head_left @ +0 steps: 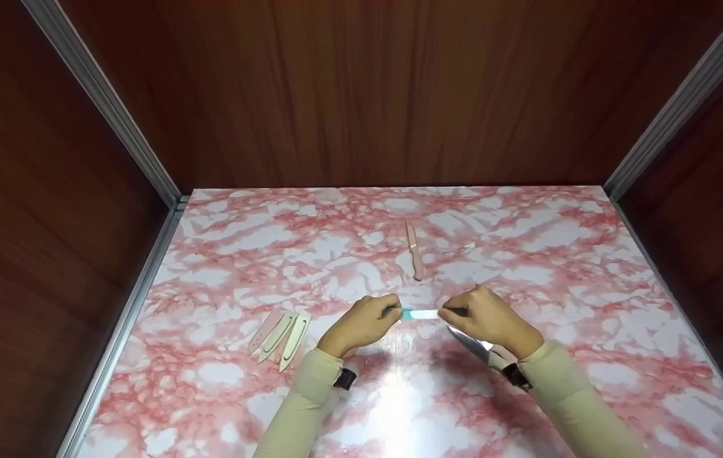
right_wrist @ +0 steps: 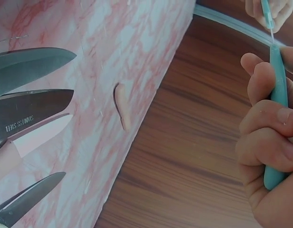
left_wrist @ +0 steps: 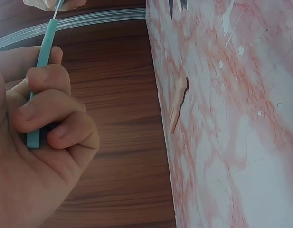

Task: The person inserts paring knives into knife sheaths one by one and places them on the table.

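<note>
- left hand [head_left: 361, 326] grips teal cover [head_left: 407, 314], right hand [head_left: 490, 321] grips teal knife [right_wrist: 279, 78], blade [head_left: 425, 314] between them
- pink knife [head_left: 417, 259] lies far of both hands
- pale covers [head_left: 296, 340] lie left
- right sleeve [head_left: 559, 381] partly hides knives [head_left: 471, 344], near right

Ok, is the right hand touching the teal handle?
Touching. The right wrist view shows the right hand with its fingers curled round the teal handle.
</note>
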The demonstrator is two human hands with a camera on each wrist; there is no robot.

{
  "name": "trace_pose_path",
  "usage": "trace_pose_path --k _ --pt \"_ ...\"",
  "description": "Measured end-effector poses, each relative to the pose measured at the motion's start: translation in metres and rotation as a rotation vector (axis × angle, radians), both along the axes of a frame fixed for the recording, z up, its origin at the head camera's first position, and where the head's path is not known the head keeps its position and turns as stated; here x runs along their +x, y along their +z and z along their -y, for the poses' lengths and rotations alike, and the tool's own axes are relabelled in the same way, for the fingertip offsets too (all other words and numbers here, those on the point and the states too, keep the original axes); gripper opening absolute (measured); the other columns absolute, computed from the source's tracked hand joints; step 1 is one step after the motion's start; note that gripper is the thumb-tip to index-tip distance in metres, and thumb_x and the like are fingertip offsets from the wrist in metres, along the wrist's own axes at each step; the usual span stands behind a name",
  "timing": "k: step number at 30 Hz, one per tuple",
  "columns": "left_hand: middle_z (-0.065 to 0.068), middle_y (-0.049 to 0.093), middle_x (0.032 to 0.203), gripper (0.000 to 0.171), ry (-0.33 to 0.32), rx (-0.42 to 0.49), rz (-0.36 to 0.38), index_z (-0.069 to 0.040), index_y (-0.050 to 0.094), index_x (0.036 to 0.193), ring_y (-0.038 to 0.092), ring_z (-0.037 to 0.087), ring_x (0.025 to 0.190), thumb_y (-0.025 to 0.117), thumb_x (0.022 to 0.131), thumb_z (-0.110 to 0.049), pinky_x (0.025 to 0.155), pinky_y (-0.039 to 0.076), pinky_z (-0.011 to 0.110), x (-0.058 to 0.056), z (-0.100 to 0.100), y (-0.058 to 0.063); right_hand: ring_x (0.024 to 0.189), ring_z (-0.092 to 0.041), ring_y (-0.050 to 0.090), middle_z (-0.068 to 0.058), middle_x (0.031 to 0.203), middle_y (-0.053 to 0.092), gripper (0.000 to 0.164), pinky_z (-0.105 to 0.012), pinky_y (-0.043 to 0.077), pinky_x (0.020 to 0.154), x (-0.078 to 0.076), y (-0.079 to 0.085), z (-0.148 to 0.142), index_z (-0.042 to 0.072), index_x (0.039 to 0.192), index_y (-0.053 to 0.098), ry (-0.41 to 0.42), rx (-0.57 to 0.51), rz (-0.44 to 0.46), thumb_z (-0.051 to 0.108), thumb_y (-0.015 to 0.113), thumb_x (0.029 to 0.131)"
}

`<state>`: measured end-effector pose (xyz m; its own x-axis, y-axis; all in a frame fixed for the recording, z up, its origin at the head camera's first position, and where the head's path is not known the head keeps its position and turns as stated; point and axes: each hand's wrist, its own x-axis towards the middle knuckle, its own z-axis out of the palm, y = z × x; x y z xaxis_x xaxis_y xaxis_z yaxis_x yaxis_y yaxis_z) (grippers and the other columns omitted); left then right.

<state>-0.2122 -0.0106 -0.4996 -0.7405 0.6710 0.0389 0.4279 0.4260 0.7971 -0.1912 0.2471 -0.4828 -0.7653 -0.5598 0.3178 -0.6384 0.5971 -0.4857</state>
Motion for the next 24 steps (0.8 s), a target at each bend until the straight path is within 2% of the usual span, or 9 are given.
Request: trace_pose_path --k 7,12,24 --pt "-0.007 0.036 0.059 0.02 0.003 -0.007 -0.003 -0.017 0.054 0.087 0.029 0.006 0.048 0.043 0.102 -0.025 0.053 0.031 0.023 0.0003 -0.0011 0.0011 0.045 0.004 0.025 0.017 0.053 0.035 0.027 -0.018 0.025 0.042 -0.0002 0.0011 0.0008 0.02 0.063 0.059 0.001 -0.002 -0.023 0.015 0.064 0.089" --pt "-0.007 0.036 0.059 0.021 0.01 -0.014 0.002 -0.017 0.055 0.088 0.029 0.006 0.047 0.043 0.102 -0.026 0.052 0.031 0.023 0.0007 -0.0022 0.0022 0.045 0.004 0.023 0.017 0.052 0.031 0.032 -0.019 0.027 0.044 0.0002 0.001 0.0014 0.022 0.06 0.055 0.005 0.001 -0.018 0.016 0.063 0.091" --pt "-0.007 0.038 0.059 0.019 0.037 -0.019 -0.004 -0.018 0.055 0.085 0.031 0.007 0.048 0.045 0.101 -0.023 0.051 0.031 0.024 0.0026 -0.0058 0.0029 0.045 0.003 0.024 0.016 0.052 0.029 0.031 -0.02 0.029 0.046 0.0012 0.0005 0.0042 0.021 0.06 0.055 -0.005 0.017 -0.024 0.014 0.064 0.089"
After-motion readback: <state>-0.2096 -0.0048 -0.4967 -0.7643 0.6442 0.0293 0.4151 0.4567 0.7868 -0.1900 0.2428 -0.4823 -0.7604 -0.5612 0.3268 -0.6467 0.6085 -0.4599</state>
